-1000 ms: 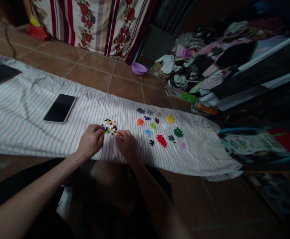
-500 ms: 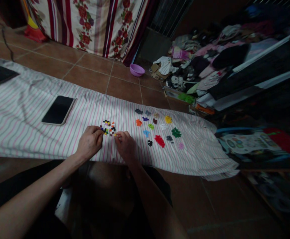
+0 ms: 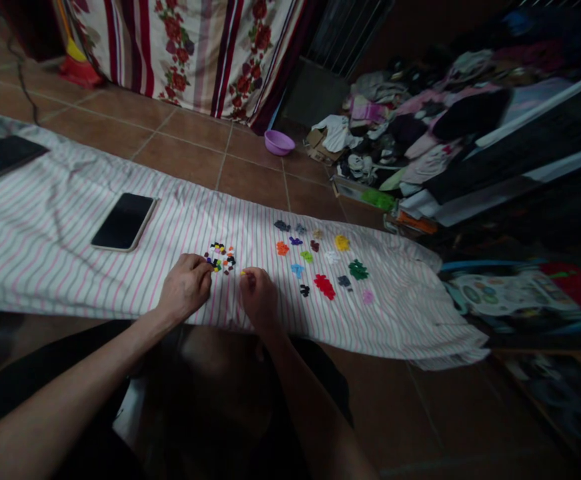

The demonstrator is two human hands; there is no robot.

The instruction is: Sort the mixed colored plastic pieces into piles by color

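A mixed heap of tiny coloured pieces [image 3: 217, 264] lies on the striped cloth [image 3: 240, 220]. Against its left edge rests my left hand [image 3: 186, 285], fingers curled together; whatever they hold, if anything, is hidden. To the right of the heap, my right hand [image 3: 259, 297] pinches a small yellow piece [image 3: 243, 273] between thumb and forefinger. Farther right are small piles sorted by colour, among them red pieces [image 3: 324, 287], black pieces [image 3: 304, 291], light blue pieces [image 3: 297, 270], orange pieces [image 3: 282, 248], yellow pieces [image 3: 341, 242] and dark green pieces [image 3: 358, 269].
A phone [image 3: 124, 221] lies on the cloth left of the heap, and a larger dark flat device [image 3: 5, 160] sits at the far left. Beyond the cloth, a purple basin [image 3: 279, 143] stands on the tiled floor. Clothes [image 3: 395, 127] are piled at the back right.
My right hand has drawn away from the mixed heap to the right, with the yellow piece in its fingertips. My left hand stays beside the heap. The view has shifted slightly.
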